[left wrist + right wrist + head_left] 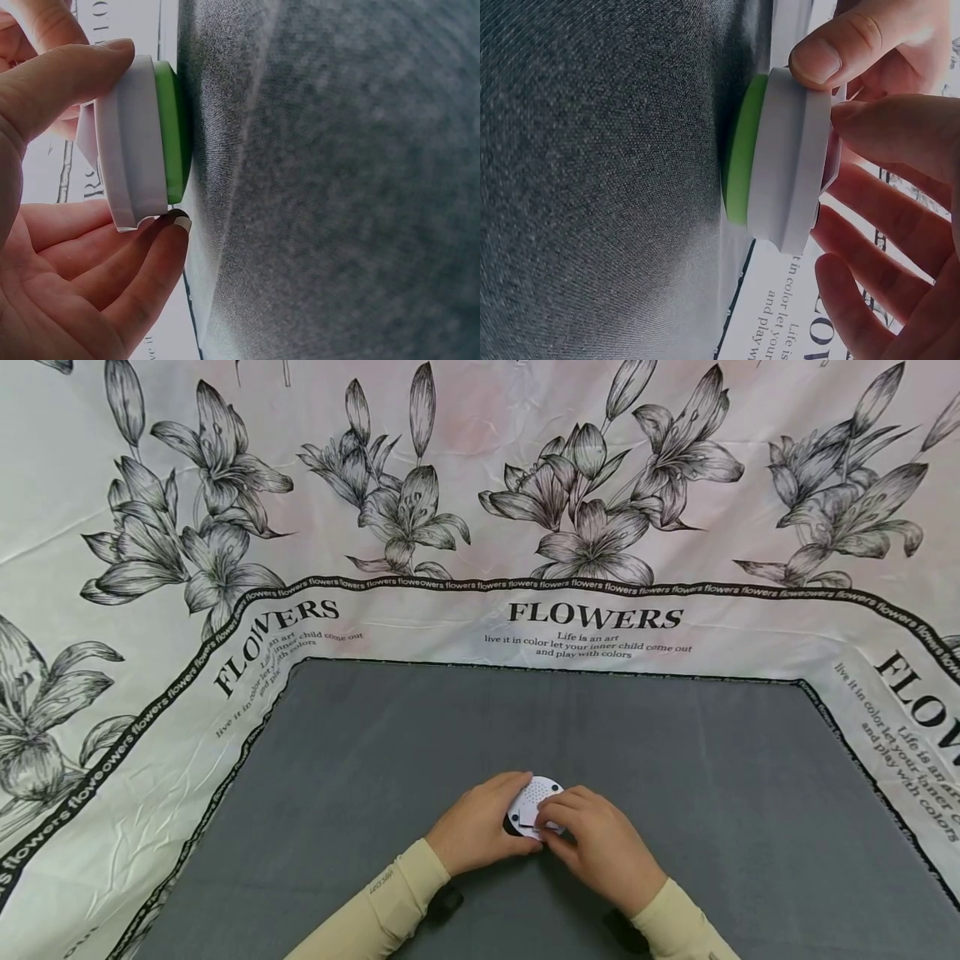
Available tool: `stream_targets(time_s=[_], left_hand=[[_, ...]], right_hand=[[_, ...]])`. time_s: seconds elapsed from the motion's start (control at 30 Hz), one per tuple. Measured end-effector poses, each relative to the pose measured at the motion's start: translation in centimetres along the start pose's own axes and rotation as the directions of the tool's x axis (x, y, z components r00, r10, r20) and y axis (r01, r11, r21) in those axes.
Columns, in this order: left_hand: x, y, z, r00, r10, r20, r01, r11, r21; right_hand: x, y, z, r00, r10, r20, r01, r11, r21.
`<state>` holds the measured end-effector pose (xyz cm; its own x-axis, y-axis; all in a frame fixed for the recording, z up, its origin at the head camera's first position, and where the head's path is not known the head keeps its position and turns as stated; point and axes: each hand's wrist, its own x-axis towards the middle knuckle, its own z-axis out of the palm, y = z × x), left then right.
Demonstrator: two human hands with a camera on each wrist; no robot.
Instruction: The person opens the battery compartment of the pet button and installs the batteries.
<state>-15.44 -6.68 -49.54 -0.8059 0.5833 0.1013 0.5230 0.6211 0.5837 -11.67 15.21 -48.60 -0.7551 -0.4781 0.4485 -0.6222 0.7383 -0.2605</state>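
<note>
A round white device (537,793) with a green dome (172,135) stands on the grey cloth, dome downward. Its upturned face carries many small holes and dark round spots at the rim. My left hand (482,822) grips the white rim between thumb and fingers. Over the near right part of that face, my right hand (603,843) pinches a small cover flap (831,161) with its thumb and a fingertip. The flap tilts up from the face, and a dark gap shows beside it in the head view. My right fingers hide part of the device.
The grey cloth (375,735) spreads around both hands. Its white border (420,635) bears black lettering and printed lilies, farther off and along both sides. Dark wrist pieces (446,903) sit under the cream sleeves (397,893).
</note>
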Motion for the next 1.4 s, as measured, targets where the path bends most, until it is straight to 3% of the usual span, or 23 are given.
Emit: stream_targets(time_s=[0.27,0.93,1.4], left_hand=[[0.12,0.03,-0.11,1.0,0.018,-0.011,-0.018,1.0,-0.004],[0.3,0.06,-0.27,1.0,-0.019,0.012,0.019,1.0,-0.016],[0.19,0.09,-0.01,1.0,-0.004,0.005,0.004,1.0,-0.001]], right_hand=[[0.11,0.06,-0.29,1.0,-0.023,-0.003,0.023,1.0,-0.007],[0.27,0.19,-0.05,0.998,-0.04,-0.041,0.038,0.998,-0.045],[-0.18,-0.04,0.32,0.999,0.009,-0.045,-0.009,1.0,-0.012]])
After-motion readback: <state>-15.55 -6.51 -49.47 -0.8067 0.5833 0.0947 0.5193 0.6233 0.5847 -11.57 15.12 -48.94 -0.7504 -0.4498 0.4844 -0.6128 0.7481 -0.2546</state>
